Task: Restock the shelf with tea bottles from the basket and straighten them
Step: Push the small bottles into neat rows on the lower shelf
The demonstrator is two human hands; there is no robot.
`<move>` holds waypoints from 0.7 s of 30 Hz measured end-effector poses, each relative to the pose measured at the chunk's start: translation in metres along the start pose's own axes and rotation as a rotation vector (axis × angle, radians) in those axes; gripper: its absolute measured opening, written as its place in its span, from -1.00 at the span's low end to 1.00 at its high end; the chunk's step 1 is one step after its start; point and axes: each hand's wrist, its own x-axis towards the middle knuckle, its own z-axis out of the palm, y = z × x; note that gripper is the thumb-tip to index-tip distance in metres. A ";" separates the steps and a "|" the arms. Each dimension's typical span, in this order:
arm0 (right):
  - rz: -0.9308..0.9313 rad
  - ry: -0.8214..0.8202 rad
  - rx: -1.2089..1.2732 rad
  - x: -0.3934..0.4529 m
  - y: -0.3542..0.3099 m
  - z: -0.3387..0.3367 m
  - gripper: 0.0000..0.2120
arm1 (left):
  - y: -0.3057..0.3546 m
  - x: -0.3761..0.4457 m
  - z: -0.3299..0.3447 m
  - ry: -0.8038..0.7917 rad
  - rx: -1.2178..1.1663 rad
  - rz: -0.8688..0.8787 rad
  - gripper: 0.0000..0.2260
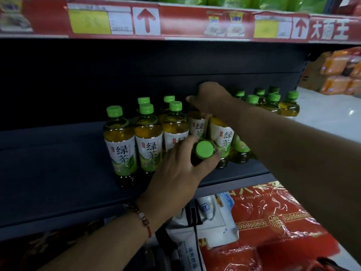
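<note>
Several green-capped tea bottles (pixel 120 142) with white and green labels stand in rows on the dark shelf (pixel 48 173). My left hand (pixel 181 169) grips the neck of one tea bottle (pixel 204 151), whose cap points toward the camera, just in front of the row. My right hand (pixel 210 98) reaches over the row and grips the top of a standing bottle (pixel 197 124) farther back. More bottles (pixel 289 106) stand at the shelf's right end. The basket is out of view.
A red price strip (pixel 175 22) runs along the shelf above. Below the shelf lie red foil packs (pixel 273 222) and white packets (pixel 207 216). Orange packs (pixel 338 75) are stacked at the far right. The left part of the shelf holds no bottles.
</note>
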 end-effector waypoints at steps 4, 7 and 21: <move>0.039 0.025 -0.208 0.012 -0.005 0.004 -0.68 | -0.003 -0.003 0.001 -0.003 -0.024 -0.009 -0.51; 0.004 0.038 -0.193 0.016 -0.002 0.006 -0.68 | -0.005 -0.003 0.003 0.029 -0.021 0.000 -0.42; 0.070 0.204 0.936 -0.049 0.021 0.010 -0.86 | -0.011 0.019 -0.007 0.016 0.027 -0.032 -0.43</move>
